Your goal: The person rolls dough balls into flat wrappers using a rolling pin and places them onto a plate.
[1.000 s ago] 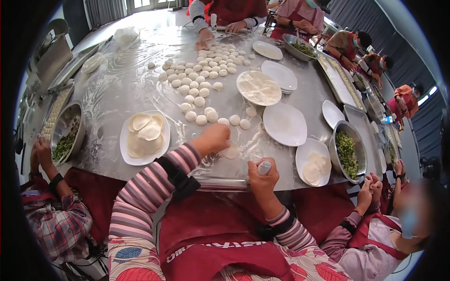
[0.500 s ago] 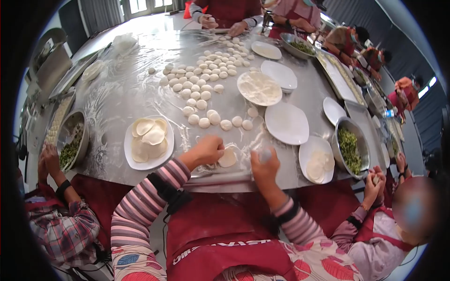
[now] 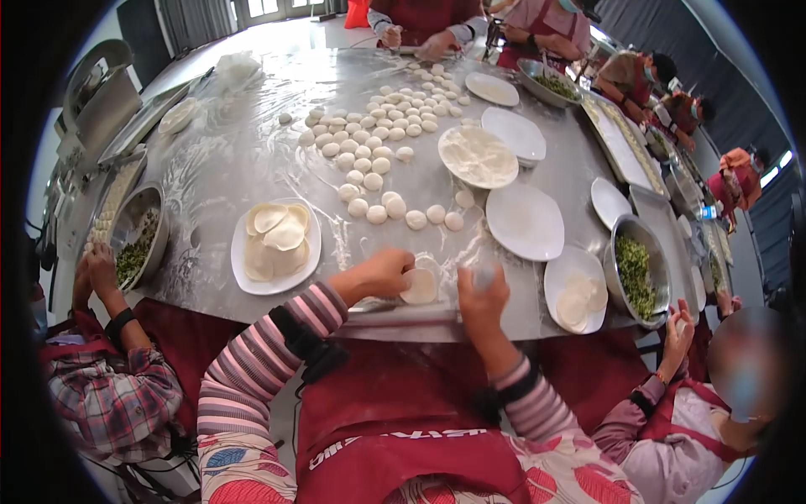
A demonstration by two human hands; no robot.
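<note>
My left hand (image 3: 386, 274) is closed in a pinch on the left edge of a thin round dough wrapper (image 3: 420, 288), which rests on the floured steel near the table's front edge. To the right of the wrapper, my right hand (image 3: 484, 301) is wrapped round what looks like a small rolling pin (image 3: 484, 275); only its blurred greyish end shows above my fist. Several small dough balls (image 3: 416, 220) lie beyond my hands, spreading in a cluster toward the far side. Left of my left arm, a white plate (image 3: 243, 274) bears a pile of rolled wrappers (image 3: 277, 239).
A dish of flour (image 3: 478, 157) and a white plate (image 3: 525, 223) stand right of the dough balls. Nearer, another plate (image 3: 550, 311) holds wrappers beside a steel bowl of green filling (image 3: 635, 277). A second filling bowl (image 3: 159, 231) is at left. Co-workers surround the steel table (image 3: 201, 193).
The view has shifted slightly, so the table scene sits a little differently. My left hand stays at the wrapper's edge, and my right hand stays closed beside it.
</note>
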